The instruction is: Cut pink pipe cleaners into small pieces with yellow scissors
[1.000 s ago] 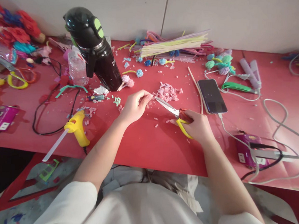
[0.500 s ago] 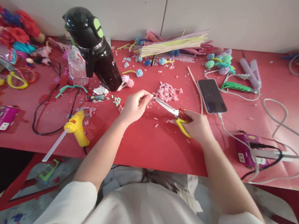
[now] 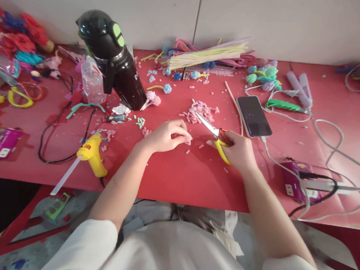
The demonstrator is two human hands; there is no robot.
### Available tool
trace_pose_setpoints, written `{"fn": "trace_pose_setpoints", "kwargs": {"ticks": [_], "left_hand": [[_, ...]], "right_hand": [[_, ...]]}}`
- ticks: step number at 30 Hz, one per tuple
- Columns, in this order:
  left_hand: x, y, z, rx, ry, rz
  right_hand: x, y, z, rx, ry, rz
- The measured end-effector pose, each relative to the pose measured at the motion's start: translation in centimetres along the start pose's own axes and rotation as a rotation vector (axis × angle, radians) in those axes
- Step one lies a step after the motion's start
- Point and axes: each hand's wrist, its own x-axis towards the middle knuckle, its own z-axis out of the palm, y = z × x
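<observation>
My right hand [image 3: 240, 149] grips a pair of scissors [image 3: 219, 148] with yellow and orange handles. The blades point up and left, their tips over a pile of short pink cut pieces [image 3: 205, 110]. My left hand [image 3: 170, 136] is low over the table, left of the scissors and just below the pile. Its thumb and forefinger close on a small pink piece [image 3: 187, 140]. A few more pink bits lie loose near those fingertips. More pink bits [image 3: 146, 132] and small green bits [image 3: 140, 122] lie beyond my left wrist.
A black bottle [image 3: 122, 71] stands behind my left hand. On the left lies a yellow glue gun [image 3: 93, 154]. A phone [image 3: 254, 116] with a white cable lies right of the scissors, near a purple power box [image 3: 298, 183]. Fuzzy craft stems [image 3: 208, 55] lie along the wall.
My left hand has come down toward me, away from the scissor tips. Its fingers are now at loose pink bits below the pile. The scissors stay in my right hand, shifted only slightly.
</observation>
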Motion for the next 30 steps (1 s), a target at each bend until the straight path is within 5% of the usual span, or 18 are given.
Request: {"fn": "trace_pose_setpoints", "kwargs": {"ticks": [3,10,18,22,26,30], "left_hand": [[0.1,-0.2,0.3,0.062,-0.015,-0.024],[0.5,-0.5,-0.2,0.216,0.19,-0.096],[2.6,0.6,-0.5,0.453,0.133,-0.212],[3.5,-0.2,-0.8,0.493,0.2,-0.237],[2.6,-1.1,-1.9,0.468,0.268,-0.284],[1.7,-0.7,-2.7,0.462,0.217,-0.378]], "right_hand": [[0.1,0.2,0.0,0.015,0.006,-0.004],[0.2,0.4,-0.2,0.052,0.048,0.041],[0.4,0.7,-0.7,0.026,0.063,0.037],[0.3,0.8,-0.8,0.052,0.065,0.014],[0.4,0.9,-0.7,0.033,0.018,0.015],[0.4,0.7,-0.5,0.096,0.054,0.004]]}}
